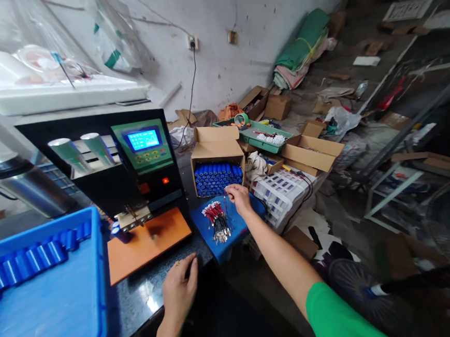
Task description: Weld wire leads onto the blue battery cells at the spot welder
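Observation:
My right hand point(240, 198) is closed in a pinch on a thin wire lead point(225, 202), which hangs down from the fingertips. Just left of it lies a bundle of red and black wire leads point(218, 222) with white connectors, on a blue stool-like surface point(206, 237). My left hand point(180, 285) is at the bench's front edge, its fingers curled and nothing visible in them. Beyond that hand is a spot welder point(147, 164) with a lit screen and an orange work plate point(149, 244). A blue cylindrical battery cell point(120, 233) stands by the electrodes.
A blue tray point(99, 282) at left holds a row of blue cells point(33, 260). An open cardboard box point(218, 149) packed with blue cells stands behind the wires. To its right are a green tray point(273, 145) and a white plastic basket point(276, 198). A steel flask point(27, 184) stands far left.

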The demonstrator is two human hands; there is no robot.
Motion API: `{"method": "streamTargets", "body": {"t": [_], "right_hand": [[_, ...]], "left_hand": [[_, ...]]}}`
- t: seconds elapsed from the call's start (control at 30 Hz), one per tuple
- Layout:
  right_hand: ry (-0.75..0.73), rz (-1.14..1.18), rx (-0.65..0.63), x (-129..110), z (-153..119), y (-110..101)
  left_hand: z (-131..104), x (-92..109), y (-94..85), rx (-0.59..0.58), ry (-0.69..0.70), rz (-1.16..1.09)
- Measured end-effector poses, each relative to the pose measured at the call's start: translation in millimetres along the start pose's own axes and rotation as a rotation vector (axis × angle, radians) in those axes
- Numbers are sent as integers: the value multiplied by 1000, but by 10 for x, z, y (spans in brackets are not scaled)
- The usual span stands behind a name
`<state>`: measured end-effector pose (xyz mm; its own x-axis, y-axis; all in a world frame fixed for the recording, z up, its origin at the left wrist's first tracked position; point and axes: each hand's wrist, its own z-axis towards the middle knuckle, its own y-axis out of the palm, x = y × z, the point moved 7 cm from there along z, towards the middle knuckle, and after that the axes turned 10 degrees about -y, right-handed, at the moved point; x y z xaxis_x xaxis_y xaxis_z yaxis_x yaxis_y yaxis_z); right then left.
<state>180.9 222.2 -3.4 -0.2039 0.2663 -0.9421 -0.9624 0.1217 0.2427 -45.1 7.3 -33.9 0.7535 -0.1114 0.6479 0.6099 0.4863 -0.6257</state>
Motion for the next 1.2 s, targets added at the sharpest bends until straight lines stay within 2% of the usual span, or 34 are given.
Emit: {"method": "streamTargets", "body": {"t": [0.1,0.3,0.4,0.5,0.6,0.7,0.83,0.93,1.0,1.1,1.2], "right_hand": [[-52,-8,-8,-173,66,71],[-258,40,0,-644,144,238],[-240,153,-14,-752,69,355],[-128,276,-70,-710,-146,520],[14,369,-133,-572,-471,701],[105,428,-219,-453,-789,884],[114,458,-335,-405,-1068,1063],[129,497,-395,-391,-1192,1143],[144,526,-419,-380,-1247,1178],[161,547,-427,-345,-1295,1200],[191,519,-419,-275,-1328,1187]], "left_hand": [[0,-6,3,-8,-1,-5],[2,-38,-12,-16,-52,-88],[19,-36,-64,-5,-130,-193],[54,60,-183,40,-220,-290],[137,260,-314,89,-272,-370],[275,359,-360,96,-384,-520],[424,309,-248,-67,-522,-706],[419,244,-165,-183,-598,-848],[377,224,-141,-213,-641,-899],[316,230,-176,-164,-649,-866],[283,229,-296,-24,-579,-689]]}}
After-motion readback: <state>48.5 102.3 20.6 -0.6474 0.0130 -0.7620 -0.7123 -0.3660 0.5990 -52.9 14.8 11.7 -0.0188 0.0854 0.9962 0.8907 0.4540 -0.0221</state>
